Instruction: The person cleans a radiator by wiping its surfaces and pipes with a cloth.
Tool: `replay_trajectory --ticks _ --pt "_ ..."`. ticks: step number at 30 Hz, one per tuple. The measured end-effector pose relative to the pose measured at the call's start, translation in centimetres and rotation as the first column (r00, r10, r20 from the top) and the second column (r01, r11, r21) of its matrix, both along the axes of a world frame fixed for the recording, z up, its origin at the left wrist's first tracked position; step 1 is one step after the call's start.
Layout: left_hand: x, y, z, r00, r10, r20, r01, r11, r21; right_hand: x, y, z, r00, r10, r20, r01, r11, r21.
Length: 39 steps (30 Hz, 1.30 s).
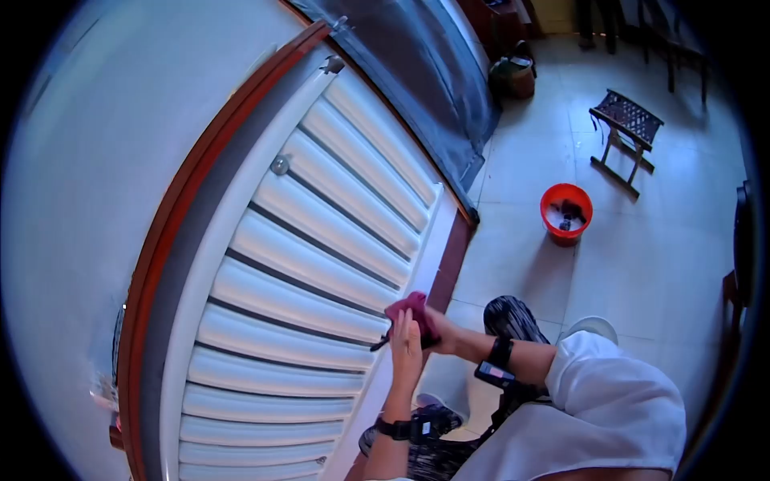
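Observation:
A dark pink cloth (415,306) is bunched between my two hands, in front of the lower ends of the white radiator's slats (297,301). My right hand (443,331) grips the cloth from the right side, its fingers partly hidden behind it. My left hand (406,341) lies against the near side of the cloth with its fingers stretched upward. A dark strip hangs from the cloth's left edge. Both wrists wear black straps.
A red bucket (567,215) with dark items in pale liquid stands on the tiled floor. Beyond it is a folding stool (626,128). A dark curtain (425,72) hangs past the radiator. Chair legs and a person's legs (597,24) show at the top right.

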<state>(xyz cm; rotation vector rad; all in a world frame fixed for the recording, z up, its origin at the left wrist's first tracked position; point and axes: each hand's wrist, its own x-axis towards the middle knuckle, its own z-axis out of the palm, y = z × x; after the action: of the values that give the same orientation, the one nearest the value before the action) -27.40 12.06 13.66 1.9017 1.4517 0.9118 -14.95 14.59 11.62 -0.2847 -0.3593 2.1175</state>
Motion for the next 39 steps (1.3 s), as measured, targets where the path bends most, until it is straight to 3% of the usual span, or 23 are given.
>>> replay_trajectory --ticks 1,2,3,4,5,6,8,9,11,12,13,15,17,21,23,25,28,31,34,35,36,37,39 --pt "0.3 0.4 2.8 0.987 -0.018 -0.160 0.028 0.998 0.062 0.6 1.2 0.1 0.982 0.024 -0.187 -0.042 0.995 -0.089" --pt "-0.2 0.9 5.3 0.919 0.072 -0.387 0.046 0.957 0.286 0.4 4.2 -2.4 0.962 -0.094 -0.256 0.089 0.996 -0.032" --pt "-1.3 1.6 8.7 0.802 0.203 -0.562 0.118 0.868 0.482 2.3 6.1 -1.7 0.967 -0.159 -0.198 0.151 0.987 -0.056" --pt "-3.2 2.7 16.6 0.660 0.429 -0.617 0.164 0.719 0.676 5.7 9.8 0.6 0.940 -0.336 0.055 0.338 0.940 -0.043" --pt "-4.1 3.3 20.8 0.525 0.575 -0.628 0.229 0.615 0.754 6.9 13.0 1.2 0.893 -0.415 0.172 0.433 0.898 -0.076" --pt "-5.3 3.9 23.8 0.339 0.730 -0.594 0.232 0.547 0.804 8.6 15.1 2.8 0.845 -0.459 0.275 0.468 0.883 0.037" --pt "-8.7 5.8 27.9 0.050 0.872 -0.486 0.308 0.450 0.839 11.2 20.6 5.4 0.711 -0.568 0.414 0.483 0.823 0.300" --pt "-9.4 5.9 29.3 0.047 0.873 -0.485 0.308 0.450 0.838 11.9 23.7 6.2 0.636 -0.631 0.445 0.460 0.773 0.437" --pt "-9.9 6.0 31.6 0.037 0.728 -0.684 0.078 0.680 0.729 12.9 25.5 11.9 0.466 -0.695 0.547 0.504 0.717 0.481" --pt "-9.8 6.2 32.1 0.032 0.727 -0.686 0.078 0.683 0.727 13.0 27.0 13.4 0.385 -0.733 0.560 0.514 0.675 0.530" --pt "-9.8 6.6 32.4 0.110 0.704 -0.701 0.092 0.695 0.713 13.1 28.5 14.5 0.299 -0.766 0.570 0.515 0.632 0.579" --pt "-9.3 7.1 32.6 0.185 0.674 -0.715 0.100 0.711 0.696 13.1 31.2 16.4 0.237 -0.779 0.580 0.436 0.619 0.653" --pt "-8.0 7.1 32.5 0.229 0.677 -0.699 -0.146 0.734 0.663 12.6 33.2 17.9 0.131 -0.822 0.554 0.420 0.552 0.720" --pt "-9.0 7.5 32.0 0.181 0.715 -0.675 -0.140 0.698 0.702 12.1 37.7 23.5 -0.199 -0.930 0.310 0.405 0.210 0.890" --pt "-9.8 7.7 31.8 0.137 0.724 -0.676 -0.133 0.690 0.712 12.9 38.3 24.1 -0.138 -0.933 0.332 0.413 0.250 0.876" --pt "-10.5 7.8 31.7 0.101 0.758 -0.645 -0.053 0.651 0.757 13.1 38.6 21.8 -0.075 -0.928 0.365 0.423 0.302 0.854" --pt "-10.3 7.9 31.7 0.091 0.747 -0.659 -0.096 0.665 0.740 14.2 38.5 15.3 0.152 -0.864 0.479 0.397 0.498 0.771" --pt "-10.7 8.1 31.6 0.101 0.754 -0.649 -0.102 0.656 0.747 14.6 38.5 5.5 0.207 -0.828 0.520 0.371 0.559 0.742" --pt "-10.4 8.2 31.7 0.072 0.763 -0.643 -0.106 0.647 0.755 13.9 36.4 -4.6 0.022 -0.779 0.627 0.411 0.578 0.705" --pt "-10.5 8.2 31.6 0.072 0.772 -0.631 -0.099 0.635 0.766 14.1 36.0 -7.3 -0.107 -0.741 0.663 0.322 0.605 0.728" --pt "-10.4 8.1 31.5 0.071 0.777 -0.626 -0.097 0.630 0.771 13.9 35.3 -9.5 -0.046 -0.653 0.756 0.376 0.690 0.619" --pt "-10.3 8.1 31.5 0.070 0.778 -0.625 -0.096 0.629 0.772 13.1 34.7 -10.6 -0.180 -0.650 0.739 0.429 0.624 0.653" --pt "-9.8 8.1 31.5 0.057 0.773 -0.632 -0.063 0.635 0.770 12.2 35.2 -10.9 -0.322 -0.546 0.773 0.479 0.611 0.631"
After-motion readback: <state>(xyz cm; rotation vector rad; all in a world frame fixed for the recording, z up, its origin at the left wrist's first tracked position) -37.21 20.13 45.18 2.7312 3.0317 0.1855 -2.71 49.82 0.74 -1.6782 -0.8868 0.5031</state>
